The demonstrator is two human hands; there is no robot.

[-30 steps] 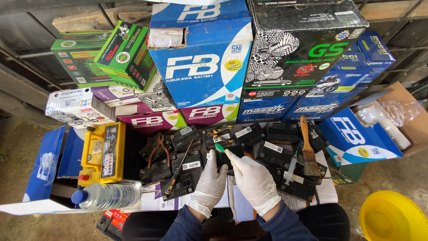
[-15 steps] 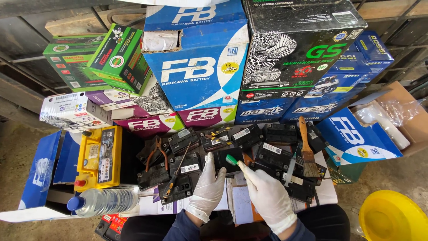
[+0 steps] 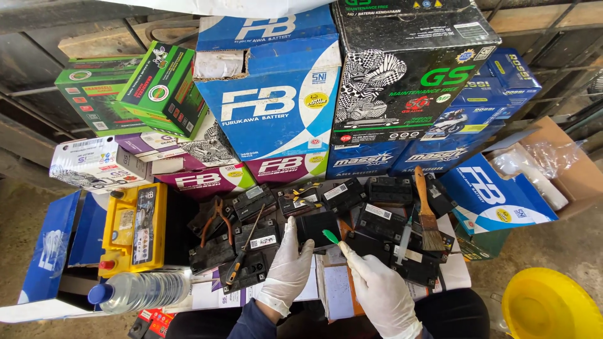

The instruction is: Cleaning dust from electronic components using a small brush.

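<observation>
Many battery boxes (image 3: pixel 270 107) — dirt floor (image 3: pixel 19 213) below

Even, diffuse daylight; bright overall, no hard-edged shadows. Soft shadow only beneath the stacked cartons and between the small black batteries (image 3: pixel 314 226). Mild sheen on the glossy blue-and-white carton (image 3: pixel 276 100) and on the clear plastic bottle (image 3: pixel 141 290). White gloves on the left hand (image 3: pixel 286 270) and right hand (image 3: pixel 380 292) run near overexposure, with little surface detail. Focus sharp centre-frame. Wide-angle distortion: cartons lean outward, straight edges bow towards the corners. Upper-left background dim.
</observation>
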